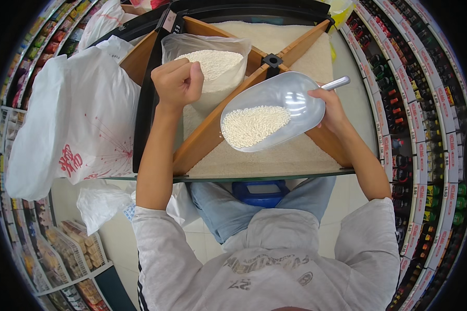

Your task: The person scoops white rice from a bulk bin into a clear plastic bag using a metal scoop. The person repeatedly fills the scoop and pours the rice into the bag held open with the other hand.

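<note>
My right hand (330, 109) grips a translucent scoop (307, 97) near the base of its silver-grey handle. A heap of short white grains, apparently rice (255, 126), lies toward the scoop's left end. The scoop is tilted over the crossing wooden dividers (214, 128) of a bin. My left hand (179, 83) is closed in a fist in front of an open clear plastic bag (222, 91). Whether anything is inside the fist cannot be seen. White grain (218, 62) fills much of that bag, which stands in the left compartment.
Pale grain (257, 163) lies in the near compartment, more grain (307, 50) in the far and right ones. White sacks (93, 116) stand left of the bin. A blue stool (260, 192) is between my legs. Stocked shelves (416, 128) curve along both sides.
</note>
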